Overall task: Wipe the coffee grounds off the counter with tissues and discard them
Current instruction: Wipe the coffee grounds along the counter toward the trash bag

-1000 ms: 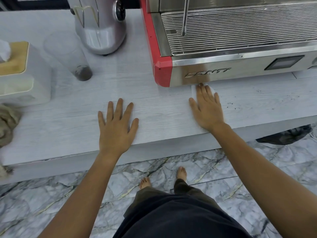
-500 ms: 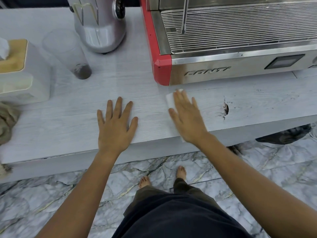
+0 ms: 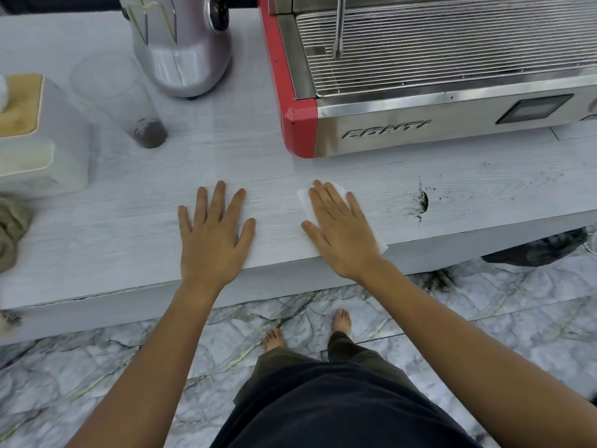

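Note:
My right hand (image 3: 340, 226) lies flat on a white tissue (image 3: 304, 202) and presses it against the pale wooden counter (image 3: 129, 227) near its front edge. The tissue shows at the fingertips and by the wrist. A dark streak of coffee grounds (image 3: 422, 202) lies to the right of that hand, with loose specks scattered further right (image 3: 517, 185). My left hand (image 3: 214, 231) rests flat on the counter with fingers spread and holds nothing. A tissue box (image 3: 35, 140) with a wooden lid stands at the far left.
A red and steel espresso machine (image 3: 420, 92) fills the back right. A silver grinder (image 3: 181, 50) and a clear cup (image 3: 122, 101) with grounds at its bottom stand behind my left hand. A brownish cloth (image 3: 11, 227) lies at the left edge. Marble floor below, a dark bag (image 3: 533, 250) under the counter.
My right hand has slid the tissue leftward along the counter from in front of the machine. A streak of grounds now shows where it passed. My left hand has stayed put.

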